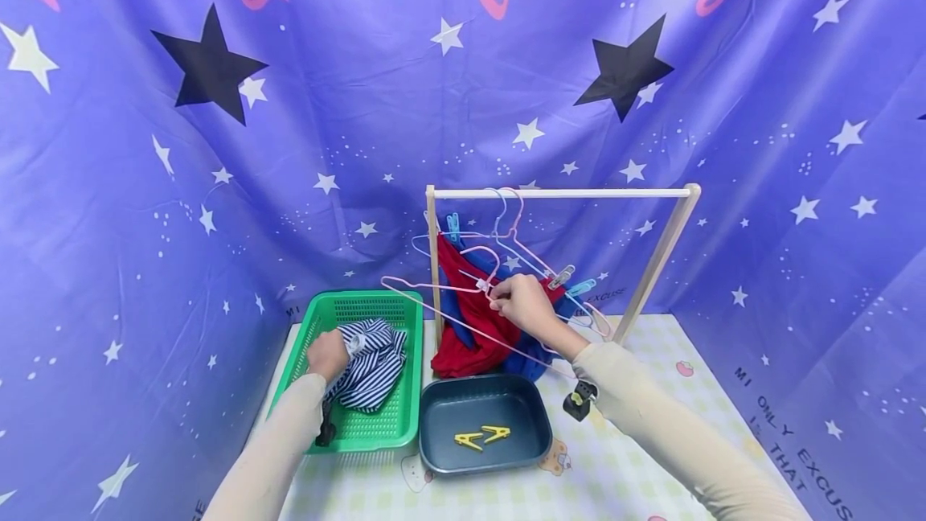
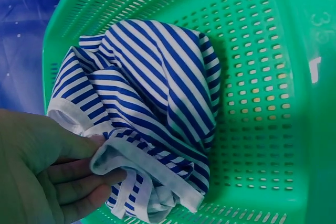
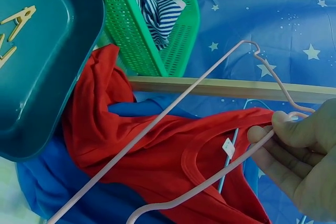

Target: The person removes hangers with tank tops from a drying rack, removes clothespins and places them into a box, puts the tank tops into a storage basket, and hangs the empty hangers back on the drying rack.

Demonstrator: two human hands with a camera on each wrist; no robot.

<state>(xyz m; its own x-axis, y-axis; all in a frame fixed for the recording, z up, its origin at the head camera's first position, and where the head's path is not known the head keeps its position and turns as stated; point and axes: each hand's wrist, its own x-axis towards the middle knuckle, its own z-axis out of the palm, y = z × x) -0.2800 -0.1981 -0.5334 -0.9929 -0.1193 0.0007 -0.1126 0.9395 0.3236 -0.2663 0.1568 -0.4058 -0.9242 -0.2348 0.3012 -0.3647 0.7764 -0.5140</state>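
My left hand reaches into the green basket and pinches the white-trimmed edge of a navy-and-white striped garment, thumb above and fingers beneath. The rest of that garment lies bunched on the basket floor. In my right hand is a pink clothes hanger, gripped near the base of its hook, with its triangle spread out in front of the rack. Behind it a red shirt and a blue garment hang from the rack, their lower parts bunched by the table.
The rack has wooden posts and a white rail, with a blue and a pink hanger hooked on it. Clothespins grip the hung clothes. A dark tray holds two yellow clothespins. Starry purple curtain surrounds the table.
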